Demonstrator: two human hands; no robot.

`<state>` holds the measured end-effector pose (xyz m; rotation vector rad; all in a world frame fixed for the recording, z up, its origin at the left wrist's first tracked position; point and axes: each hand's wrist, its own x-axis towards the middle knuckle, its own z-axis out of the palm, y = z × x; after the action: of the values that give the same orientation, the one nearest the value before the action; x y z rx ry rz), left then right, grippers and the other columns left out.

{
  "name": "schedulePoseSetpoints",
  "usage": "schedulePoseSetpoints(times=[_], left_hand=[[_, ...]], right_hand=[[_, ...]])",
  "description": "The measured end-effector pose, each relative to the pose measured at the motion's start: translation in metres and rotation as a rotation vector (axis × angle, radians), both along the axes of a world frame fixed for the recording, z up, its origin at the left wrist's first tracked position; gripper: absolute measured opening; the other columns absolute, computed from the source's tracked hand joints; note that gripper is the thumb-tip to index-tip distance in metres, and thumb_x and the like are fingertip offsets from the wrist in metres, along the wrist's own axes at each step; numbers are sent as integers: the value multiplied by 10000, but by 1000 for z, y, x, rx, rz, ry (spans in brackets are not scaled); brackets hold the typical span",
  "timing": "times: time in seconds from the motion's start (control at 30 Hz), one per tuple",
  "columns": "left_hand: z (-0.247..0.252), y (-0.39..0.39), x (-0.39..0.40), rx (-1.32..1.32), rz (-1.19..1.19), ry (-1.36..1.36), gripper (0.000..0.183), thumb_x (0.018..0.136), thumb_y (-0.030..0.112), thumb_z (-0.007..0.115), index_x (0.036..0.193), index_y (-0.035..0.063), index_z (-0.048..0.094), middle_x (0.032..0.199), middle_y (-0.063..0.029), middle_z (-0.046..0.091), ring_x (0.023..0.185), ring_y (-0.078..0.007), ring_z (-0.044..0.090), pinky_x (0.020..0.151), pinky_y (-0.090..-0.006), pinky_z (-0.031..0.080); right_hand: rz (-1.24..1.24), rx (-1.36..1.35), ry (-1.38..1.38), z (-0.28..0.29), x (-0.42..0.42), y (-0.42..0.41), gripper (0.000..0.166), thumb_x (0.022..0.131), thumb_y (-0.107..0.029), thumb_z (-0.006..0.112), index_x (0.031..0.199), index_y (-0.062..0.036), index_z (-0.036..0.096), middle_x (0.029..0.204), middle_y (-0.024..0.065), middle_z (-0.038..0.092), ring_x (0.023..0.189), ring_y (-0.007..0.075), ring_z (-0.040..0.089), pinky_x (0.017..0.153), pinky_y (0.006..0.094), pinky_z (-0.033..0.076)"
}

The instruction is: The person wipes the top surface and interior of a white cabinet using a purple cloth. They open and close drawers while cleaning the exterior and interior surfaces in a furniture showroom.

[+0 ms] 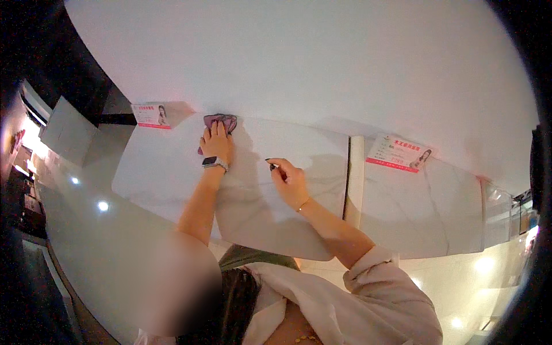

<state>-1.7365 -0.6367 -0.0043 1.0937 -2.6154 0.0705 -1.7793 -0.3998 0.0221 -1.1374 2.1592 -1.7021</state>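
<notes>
My left hand (pixel 217 144), with a wristwatch on its wrist, presses a dark pink cloth (pixel 221 122) onto the far part of a white, grey-veined marble-look tabletop (pixel 172 177), close to where it meets an upright pale panel. My right hand (pixel 288 179) hovers over the same surface, to the right of the cloth, its fingers curled and the thumb near the index finger. A small dark spot shows at its fingertips; whether that is a nail or a small object cannot be told. The palm side of the right hand is partly hidden.
A printed card (pixel 152 115) stands left of the cloth, and another printed card (pixel 399 153) stands on a second marble-look top (pixel 405 207) to the right. A narrow gap parts the two tops. The large pale panel (pixel 302 56) rises behind them. Glossy floor (pixel 103 237) lies at left.
</notes>
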Motion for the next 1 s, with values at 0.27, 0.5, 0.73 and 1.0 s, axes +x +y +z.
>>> schedulePoseSetpoints(times=[0.27,0.5,0.73,1.0], left_hand=[[-3,115,-48,25,-231,-2,580,832,360,495,1328,79,386,1391,-95,357,1260,-370,306,999,-530,252],[-63,175,-108,199,-642,59,481,846,289,481,1298,134,425,1282,-56,472,1210,-285,390,1005,-459,289],[-9,243,-61,507,-1058,378,385,846,189,470,1227,141,483,1230,-32,517,1184,-227,432,1013,-417,304],[18,142,76,234,-442,100,288,767,69,477,1035,136,559,1089,-58,573,1020,-319,521,844,-445,421]], right_hand=[[-179,-198,-165,11,-20,-1,188,813,-44,525,971,-48,626,648,29,540,557,72,458,515,238,387],[-372,-357,-236,5,-72,9,188,793,-48,537,948,-46,643,776,51,625,652,119,537,646,261,444],[-353,-466,-322,17,-84,27,193,820,-31,513,959,-36,646,616,-37,466,539,45,385,468,205,312],[-257,-619,-446,36,-67,26,180,821,-11,508,942,-13,642,604,-31,460,512,39,386,447,199,278]])
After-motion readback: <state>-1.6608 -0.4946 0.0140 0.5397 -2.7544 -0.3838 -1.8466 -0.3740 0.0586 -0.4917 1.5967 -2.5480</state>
